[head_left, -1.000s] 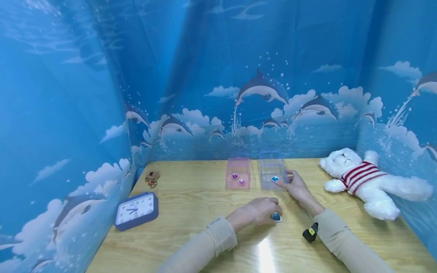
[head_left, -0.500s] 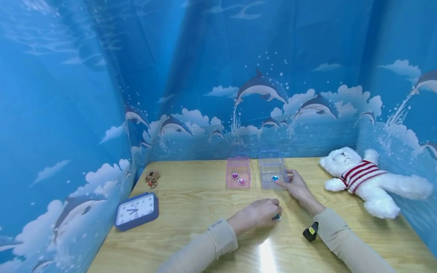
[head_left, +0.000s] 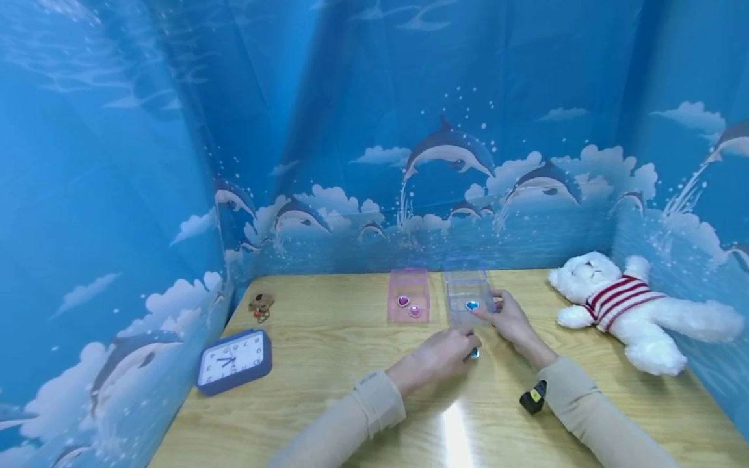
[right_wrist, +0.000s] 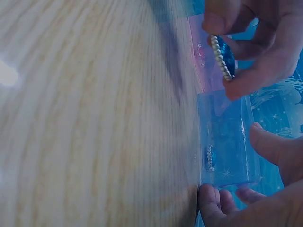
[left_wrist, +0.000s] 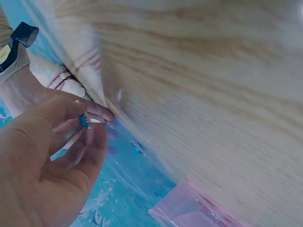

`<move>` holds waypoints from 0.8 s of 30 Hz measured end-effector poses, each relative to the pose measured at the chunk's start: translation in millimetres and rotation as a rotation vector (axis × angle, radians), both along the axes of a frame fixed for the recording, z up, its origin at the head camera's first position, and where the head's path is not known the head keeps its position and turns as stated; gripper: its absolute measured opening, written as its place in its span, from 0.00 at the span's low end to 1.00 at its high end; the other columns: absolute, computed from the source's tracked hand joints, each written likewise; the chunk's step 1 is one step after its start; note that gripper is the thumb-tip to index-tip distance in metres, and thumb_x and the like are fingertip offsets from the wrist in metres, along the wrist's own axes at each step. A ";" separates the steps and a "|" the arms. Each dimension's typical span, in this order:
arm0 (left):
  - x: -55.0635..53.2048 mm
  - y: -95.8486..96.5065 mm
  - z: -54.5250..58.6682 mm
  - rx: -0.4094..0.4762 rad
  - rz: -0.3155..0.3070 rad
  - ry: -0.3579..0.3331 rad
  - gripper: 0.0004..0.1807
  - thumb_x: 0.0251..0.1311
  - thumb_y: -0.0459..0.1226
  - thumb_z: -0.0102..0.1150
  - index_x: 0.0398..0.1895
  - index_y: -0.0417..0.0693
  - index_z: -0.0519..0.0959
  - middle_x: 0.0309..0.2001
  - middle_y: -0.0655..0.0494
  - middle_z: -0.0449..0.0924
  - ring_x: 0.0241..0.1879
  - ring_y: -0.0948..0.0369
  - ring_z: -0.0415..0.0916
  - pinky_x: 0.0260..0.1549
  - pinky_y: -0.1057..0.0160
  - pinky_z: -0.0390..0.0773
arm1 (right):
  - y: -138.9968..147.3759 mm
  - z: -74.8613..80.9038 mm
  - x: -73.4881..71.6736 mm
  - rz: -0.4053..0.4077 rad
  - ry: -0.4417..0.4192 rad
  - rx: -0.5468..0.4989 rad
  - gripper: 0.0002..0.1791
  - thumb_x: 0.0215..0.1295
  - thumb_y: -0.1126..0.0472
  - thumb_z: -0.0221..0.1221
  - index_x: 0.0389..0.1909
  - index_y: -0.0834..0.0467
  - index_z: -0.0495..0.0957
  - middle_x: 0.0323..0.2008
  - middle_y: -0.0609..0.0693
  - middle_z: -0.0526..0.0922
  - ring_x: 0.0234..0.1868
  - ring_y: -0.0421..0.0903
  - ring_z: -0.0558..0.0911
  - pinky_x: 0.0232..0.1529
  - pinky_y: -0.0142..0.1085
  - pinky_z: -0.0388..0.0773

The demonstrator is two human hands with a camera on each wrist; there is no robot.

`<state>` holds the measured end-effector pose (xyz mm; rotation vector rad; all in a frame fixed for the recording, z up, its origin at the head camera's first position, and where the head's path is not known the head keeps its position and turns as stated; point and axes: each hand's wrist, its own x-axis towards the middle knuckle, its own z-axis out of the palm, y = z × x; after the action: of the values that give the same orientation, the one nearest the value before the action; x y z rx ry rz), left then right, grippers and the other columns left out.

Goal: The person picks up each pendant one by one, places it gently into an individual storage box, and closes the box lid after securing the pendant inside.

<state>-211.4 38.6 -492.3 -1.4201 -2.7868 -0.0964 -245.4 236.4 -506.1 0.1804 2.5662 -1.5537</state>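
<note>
My left hand [head_left: 435, 356] pinches a blue gem [head_left: 474, 353] with a silver beaded edge between thumb and fingertips. In the right wrist view this gem [right_wrist: 227, 57] is tilted on edge, just above the clear bluish box [right_wrist: 229, 118]. My right hand [head_left: 510, 322] holds that box at its near right corner, thumb at the front and fingers along the side. The box's lid stands open at the back. Inside lies another blue gem [head_left: 471, 305], heart-shaped. To its left stands a pink clear box [head_left: 404, 320] with two pink heart gems [head_left: 403, 301] in it.
A blue-framed clock [head_left: 234, 361] lies at the table's left edge, with a small brown bear trinket [head_left: 261, 305] behind it. A white teddy bear [head_left: 626, 309] in a striped sweater lies at the right. A dolphin-print curtain [head_left: 374, 130] encloses the table.
My left hand has moved forward, toward the bluish box, with the blue gem turning in its fingers. The right hand has stayed at the box.
</note>
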 end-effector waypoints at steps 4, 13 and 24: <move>-5.9 -0.1 2.2 0.031 0.020 -0.003 0.15 0.70 0.38 0.66 0.58 0.53 0.84 0.55 0.57 0.80 0.45 0.67 0.83 0.44 0.80 0.81 | 0.0 0.2 0.2 0.000 -0.006 -0.010 0.45 0.76 0.50 0.63 0.80 0.68 0.52 0.68 0.72 0.70 0.64 0.63 0.74 0.57 0.48 0.77; -24.1 -0.6 12.3 0.155 0.115 -0.020 0.18 0.68 0.36 0.67 0.61 0.51 0.83 0.59 0.53 0.82 0.54 0.60 0.83 0.51 0.72 0.84 | 1.1 -1.0 1.3 0.005 0.005 -0.003 0.44 0.76 0.50 0.63 0.80 0.68 0.53 0.66 0.72 0.71 0.63 0.62 0.75 0.50 0.38 0.78; -52.7 9.0 25.6 0.249 0.213 -0.055 0.19 0.68 0.43 0.69 0.60 0.49 0.85 0.56 0.51 0.83 0.52 0.59 0.84 0.53 0.70 0.85 | 0.1 2.6 2.9 0.003 0.026 -0.007 0.44 0.75 0.52 0.64 0.78 0.70 0.55 0.64 0.73 0.72 0.59 0.61 0.77 0.43 0.33 0.79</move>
<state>-264.2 47.6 -466.7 -1.0763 -2.8250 -0.4677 -242.5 236.5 -503.5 0.1556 2.5791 -1.5744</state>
